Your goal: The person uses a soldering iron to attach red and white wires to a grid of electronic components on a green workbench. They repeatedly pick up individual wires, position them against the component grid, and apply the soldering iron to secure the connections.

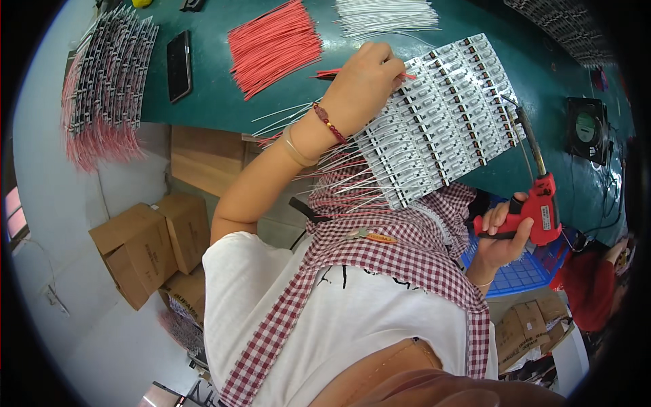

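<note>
The left hand (369,78) pinches narrowly on a thin red wire (409,76) at the upper-left edge of a circuit-board panel (444,115), which reaches from the green tabletop (210,95) out over the checked apron (352,247). The right hand (503,230) grips a red soldering gun (545,210), and I see 2 wire piles, red (274,44) and white (386,15), beyond.

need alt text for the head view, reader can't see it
A person's left hand holds a red wire at the edge of a circuit-board panel; the right hand grips a red soldering gun. A red wire pile and a white wire pile lie on the green table.
</note>
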Motion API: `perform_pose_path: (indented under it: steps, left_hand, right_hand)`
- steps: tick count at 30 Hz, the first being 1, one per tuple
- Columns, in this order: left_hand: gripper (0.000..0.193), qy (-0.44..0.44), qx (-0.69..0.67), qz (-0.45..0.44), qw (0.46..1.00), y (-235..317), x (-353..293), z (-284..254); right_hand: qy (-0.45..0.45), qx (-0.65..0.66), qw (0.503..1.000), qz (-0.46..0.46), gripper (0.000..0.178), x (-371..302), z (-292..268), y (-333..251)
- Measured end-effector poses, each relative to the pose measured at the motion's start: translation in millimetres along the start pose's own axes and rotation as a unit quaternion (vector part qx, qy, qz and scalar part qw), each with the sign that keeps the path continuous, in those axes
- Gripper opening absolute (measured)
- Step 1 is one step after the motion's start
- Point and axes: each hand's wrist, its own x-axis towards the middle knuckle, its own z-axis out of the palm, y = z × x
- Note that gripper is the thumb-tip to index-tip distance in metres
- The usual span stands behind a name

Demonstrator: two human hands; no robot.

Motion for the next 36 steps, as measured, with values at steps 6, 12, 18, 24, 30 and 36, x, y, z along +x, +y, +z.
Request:
perform_pose_path:
  steps: [6,12,18,24,30,36]
  left_hand:
    - [0.009,-0.014,-0.001,0.008,1.0,1.9,7.1,0.3]
    - [0.007,-0.012,0.043,0.004,0.999,13.9,7.9,0.7]
    - [0.009,0.031,0.222,-0.025,0.974,-5.8,6.4,-81.2]
    - [0.012,0.027,0.238,-0.044,0.97,-77.1,-24.5,-80.0]
    - [0.018,0.188,-0.042,-0.134,0.972,-19.0,-22.9,-97.6]
    - [0.027,0.285,-0.375,-0.224,0.853,-11.2,-17.9,-63.2]
  right_hand:
    - [-0.021,0.012,1.0,0.005,0.054,5.9,2.6,2.8]
    - [-0.024,0.013,1.0,0.01,0.055,4.2,6.2,3.9]
    - [-0.014,0.018,1.0,0.014,0.056,2.9,5.6,-0.5]
    - [-0.015,0.031,0.999,0.028,0.056,6.9,7.2,-0.8]
    - [-0.013,0.034,0.998,0.042,0.056,4.3,12.5,-7.5]
    - [-0.034,0.052,0.997,0.053,0.055,10.4,19.1,-8.0]
